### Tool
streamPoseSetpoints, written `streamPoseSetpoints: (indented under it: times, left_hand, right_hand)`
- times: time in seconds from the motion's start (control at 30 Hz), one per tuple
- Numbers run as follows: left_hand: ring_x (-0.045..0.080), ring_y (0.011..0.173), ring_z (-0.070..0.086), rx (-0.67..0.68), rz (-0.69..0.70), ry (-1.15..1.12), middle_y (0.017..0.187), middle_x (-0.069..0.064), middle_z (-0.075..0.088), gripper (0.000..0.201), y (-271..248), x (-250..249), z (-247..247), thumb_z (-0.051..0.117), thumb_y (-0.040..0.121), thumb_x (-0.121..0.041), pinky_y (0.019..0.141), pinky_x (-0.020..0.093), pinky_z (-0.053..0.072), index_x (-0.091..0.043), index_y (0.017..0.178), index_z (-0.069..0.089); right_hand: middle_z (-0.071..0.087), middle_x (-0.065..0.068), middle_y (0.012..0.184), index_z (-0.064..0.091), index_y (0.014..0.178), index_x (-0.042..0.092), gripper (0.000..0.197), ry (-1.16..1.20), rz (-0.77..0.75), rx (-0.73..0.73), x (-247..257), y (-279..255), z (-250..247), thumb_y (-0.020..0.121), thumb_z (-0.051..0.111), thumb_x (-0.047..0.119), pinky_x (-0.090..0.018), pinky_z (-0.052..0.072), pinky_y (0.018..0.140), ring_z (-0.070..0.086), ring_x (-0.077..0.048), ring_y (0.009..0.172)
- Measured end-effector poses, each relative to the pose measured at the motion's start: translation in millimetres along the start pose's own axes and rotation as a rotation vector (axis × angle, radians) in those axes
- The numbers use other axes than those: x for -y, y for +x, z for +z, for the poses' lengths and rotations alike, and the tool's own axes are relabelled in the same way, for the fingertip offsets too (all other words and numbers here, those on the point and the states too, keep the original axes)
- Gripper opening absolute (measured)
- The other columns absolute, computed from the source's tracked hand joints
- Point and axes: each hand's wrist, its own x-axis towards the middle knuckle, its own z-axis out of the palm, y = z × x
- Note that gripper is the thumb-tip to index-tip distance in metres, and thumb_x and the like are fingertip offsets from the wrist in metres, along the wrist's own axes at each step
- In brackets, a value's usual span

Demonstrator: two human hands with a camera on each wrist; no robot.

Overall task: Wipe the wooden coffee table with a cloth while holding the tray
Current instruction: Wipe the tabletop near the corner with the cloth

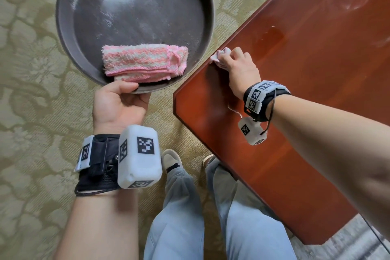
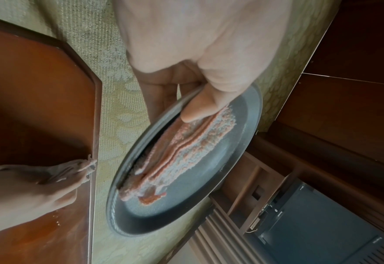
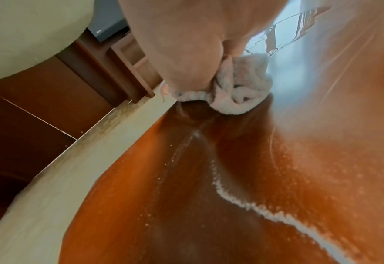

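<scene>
The right hand [image 1: 240, 65] grips a bunched cloth [image 3: 238, 87] at the left edge of the wooden coffee table [image 1: 295, 91]. The left hand [image 1: 120, 103] pinches the near rim of the round tray [image 1: 135, 25], left of the table. If the tray tilts, the folded pink towel [image 1: 145, 62] may slide off.

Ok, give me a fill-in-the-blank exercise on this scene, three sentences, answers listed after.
1. The left hand holds the round tray by its ____.
2. The folded pink-and-white towel lies in the ____.
3. The right hand presses a crumpled cloth against the wooden ____, near its edge.

Missing words: rim; tray; coffee table
</scene>
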Motion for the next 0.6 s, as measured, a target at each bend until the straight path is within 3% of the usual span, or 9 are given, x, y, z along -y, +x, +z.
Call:
streamPoseSetpoints:
  times: [0.07, 0.17, 0.27, 0.33, 0.47, 0.6]
  left_hand:
    - [0.025, 0.068, 0.069, -0.004, 0.002, 0.012, 0.065, 0.007, 0.064, 0.029, -2, -3, -2, 0.043, 0.060, 0.010, 0.093, 0.040, 0.055, -0.006, 0.045, 0.063]
    - [0.028, 0.075, 0.068, -0.003, -0.007, 0.004, 0.071, 0.010, 0.065, 0.026, -2, -6, -3, 0.044, 0.059, 0.010, 0.095, 0.041, 0.054, -0.003, 0.049, 0.064]
    - [0.028, 0.076, 0.066, -0.012, -0.014, -0.002, 0.071, 0.010, 0.064, 0.026, -3, -8, -2, 0.044, 0.059, 0.010, 0.100, 0.041, 0.052, -0.003, 0.048, 0.063]
    - [0.027, 0.073, 0.066, -0.004, -0.016, 0.009, 0.069, 0.009, 0.063, 0.026, -5, -8, 1, 0.044, 0.059, 0.010, 0.102, 0.040, 0.051, -0.004, 0.046, 0.061]
    - [0.028, 0.072, 0.066, 0.008, -0.007, 0.042, 0.069, 0.010, 0.062, 0.025, -9, -9, 2, 0.044, 0.059, 0.010, 0.097, 0.040, 0.053, -0.004, 0.047, 0.061]
    - [0.031, 0.083, 0.064, 0.036, -0.022, 0.049, 0.081, 0.013, 0.061, 0.022, -6, -10, 5, 0.045, 0.058, 0.010, 0.092, 0.041, 0.056, -0.001, 0.073, 0.056]
  right_hand:
    - [0.045, -0.012, 0.124, 0.049, 0.137, 0.023, 0.051, -0.006, -0.021, 0.007, 3, -1, 2, 0.089, 0.047, 0.005, -0.045, 0.048, 0.073, 0.041, -0.035, 0.103]
    - [0.051, -0.008, 0.119, 0.057, 0.130, 0.022, 0.048, -0.009, -0.105, 0.031, 7, -8, 7, 0.088, 0.048, 0.002, -0.045, 0.047, 0.076, 0.043, -0.033, 0.096]
    - [0.057, -0.007, 0.110, 0.063, 0.123, 0.025, 0.044, -0.024, -0.260, 0.028, 14, -22, 15, 0.089, 0.037, 0.013, -0.040, 0.042, 0.077, 0.047, -0.032, 0.086]
    - [0.060, -0.007, 0.103, 0.068, 0.115, 0.025, 0.041, -0.031, -0.373, 0.037, 14, -32, 22, 0.086, 0.045, 0.007, -0.039, 0.042, 0.075, 0.049, -0.031, 0.078]
    - [0.062, -0.004, 0.095, 0.073, 0.106, 0.027, 0.040, -0.044, -0.542, 0.018, -1, -50, 35, 0.085, 0.042, 0.010, -0.037, 0.047, 0.068, 0.049, -0.030, 0.073]
    - [0.061, -0.002, 0.098, 0.072, 0.110, 0.028, 0.044, -0.135, -0.605, 0.082, -19, -81, 46, 0.081, 0.049, 0.005, -0.040, 0.049, 0.066, 0.049, -0.029, 0.076]
